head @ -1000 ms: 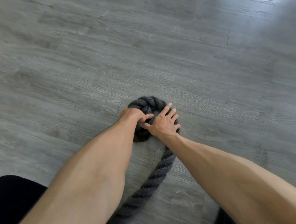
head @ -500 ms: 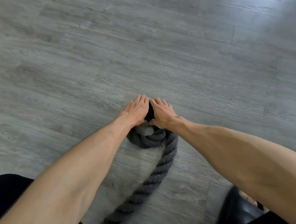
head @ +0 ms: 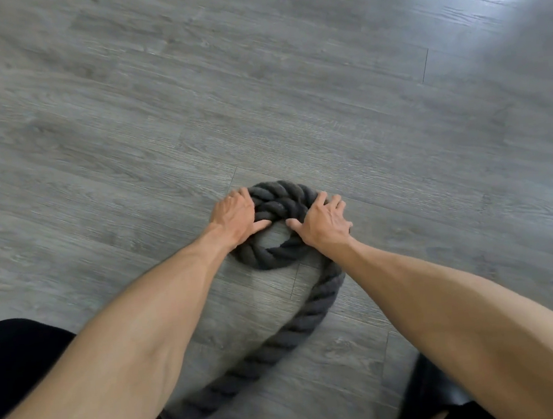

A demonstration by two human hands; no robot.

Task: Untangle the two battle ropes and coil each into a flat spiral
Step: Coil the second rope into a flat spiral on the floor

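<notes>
**Battle rope (head: 281,202): small ring started, both hands on it**

Rope is lying on the grey plank floor (head: 290,89) just ahead of the person, wound into a tight ring of roughly two turns with an open eye in the middle. At 12 o'clock the turns are riding partly over each other, not yet lying flat. Tail (head: 324,302) is leaving the ring at 4 o'clock and running back toward the feet. Second rope is not showing.

Left hand (head: 235,218) is gripping the ring at 9 o'clock, fingers folded over the outer edge, thumb reaching into the eye. Right hand (head: 323,221) is pressing down at 3 o'clock, fingers spread apart and fairly straight, thumb pointing at the eye.

Handling, as judged: thick twisted strands are looking heavy, stiff to bend and rough enough to be resisting sliding. Ring is probably wanting to spring open. Best hold would be one palm pinning the ring flat while the other is feeding tail round the outside, taken close to where it is leaving the ring.
</notes>
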